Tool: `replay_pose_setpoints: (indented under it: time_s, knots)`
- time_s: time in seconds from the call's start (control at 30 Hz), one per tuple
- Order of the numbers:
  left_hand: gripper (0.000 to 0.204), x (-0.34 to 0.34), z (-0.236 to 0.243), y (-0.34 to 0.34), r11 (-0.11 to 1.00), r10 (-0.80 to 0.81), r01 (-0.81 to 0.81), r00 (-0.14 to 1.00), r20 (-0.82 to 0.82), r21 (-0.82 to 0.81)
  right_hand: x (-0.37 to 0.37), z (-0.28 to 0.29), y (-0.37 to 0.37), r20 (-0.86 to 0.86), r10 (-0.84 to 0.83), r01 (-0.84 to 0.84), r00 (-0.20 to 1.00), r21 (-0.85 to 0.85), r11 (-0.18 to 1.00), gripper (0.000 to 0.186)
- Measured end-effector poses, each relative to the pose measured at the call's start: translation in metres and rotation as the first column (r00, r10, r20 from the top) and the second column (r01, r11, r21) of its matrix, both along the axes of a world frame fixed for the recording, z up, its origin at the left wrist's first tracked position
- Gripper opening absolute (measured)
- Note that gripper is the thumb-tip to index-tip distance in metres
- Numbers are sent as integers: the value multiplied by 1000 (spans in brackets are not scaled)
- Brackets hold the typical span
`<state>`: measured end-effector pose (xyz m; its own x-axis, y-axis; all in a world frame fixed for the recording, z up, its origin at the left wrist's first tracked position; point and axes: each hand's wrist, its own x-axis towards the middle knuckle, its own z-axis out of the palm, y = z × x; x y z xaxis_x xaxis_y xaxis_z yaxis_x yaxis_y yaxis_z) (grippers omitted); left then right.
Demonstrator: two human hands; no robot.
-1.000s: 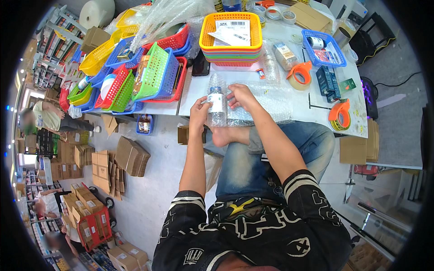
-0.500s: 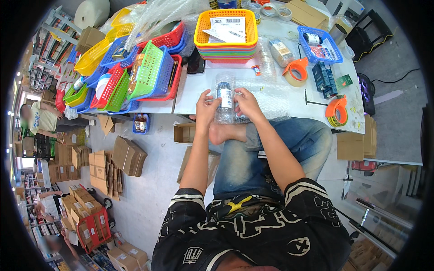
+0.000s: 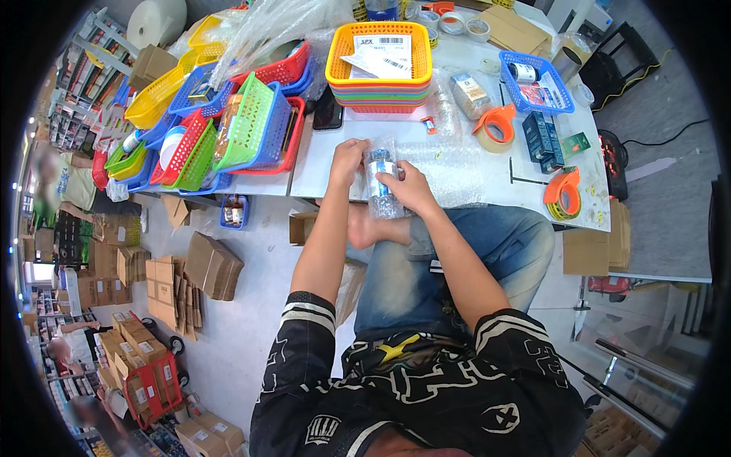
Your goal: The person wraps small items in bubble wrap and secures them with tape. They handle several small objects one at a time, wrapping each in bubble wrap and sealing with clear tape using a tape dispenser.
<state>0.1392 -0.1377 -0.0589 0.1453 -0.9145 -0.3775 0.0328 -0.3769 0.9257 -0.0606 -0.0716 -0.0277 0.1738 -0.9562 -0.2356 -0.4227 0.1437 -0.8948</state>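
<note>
A jar with a white-and-blue label (image 3: 382, 167) stands out through clear bubble wrap near the table's front edge. My left hand (image 3: 348, 160) is closed at the upper left of the wrap, fingertips pinching its edge. My right hand (image 3: 407, 186) grips the wrapped jar from the right, its thumb across the label. More bubble wrap (image 3: 457, 171) lies flat on the table (image 3: 320, 145) to the right, and my bare foot (image 3: 365, 227) shows just below the jar.
Piled coloured baskets (image 3: 251, 129) fill the left; stacked baskets (image 3: 378, 90), a phone (image 3: 327, 114) and a blue basket (image 3: 537, 84) sit behind. Tape dispensers (image 3: 495, 128) and dark boxes (image 3: 542, 142) are at right. Co-workers (image 3: 76, 183) and cartons (image 3: 213, 266) are at far left.
My left hand has moved up to the wrap's upper corner. My right hand has come down and left onto the jar, which now sits slightly lower and further right than half a second earlier.
</note>
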Motion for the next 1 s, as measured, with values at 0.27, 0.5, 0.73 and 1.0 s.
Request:
replay_pose_setpoints:
  time_s: [0.27, 0.5, 0.73, 1.0]
  knots:
    - [34, -8, 16, 15, 977, 140, -111, 977, 158, -181, -7, -14, 2, -169, -126, 99, 977, -162, 982, 76]
    - [62, -16, 11, 86, 981, -131, 170, 941, 313, -99, -1, -8, 0, 12, -53, 52, 999, 30, 998, 48]
    - [61, -14, 24, 78, 989, -109, 130, 965, 240, -72, -27, -13, -72, 259, -110, 44, 960, 247, 968, 46]
    - [80, -32, 26, 70, 961, 13, 178, 736, 677, -212, -20, -31, -66, 449, -179, 158, 876, 83, 984, 42]
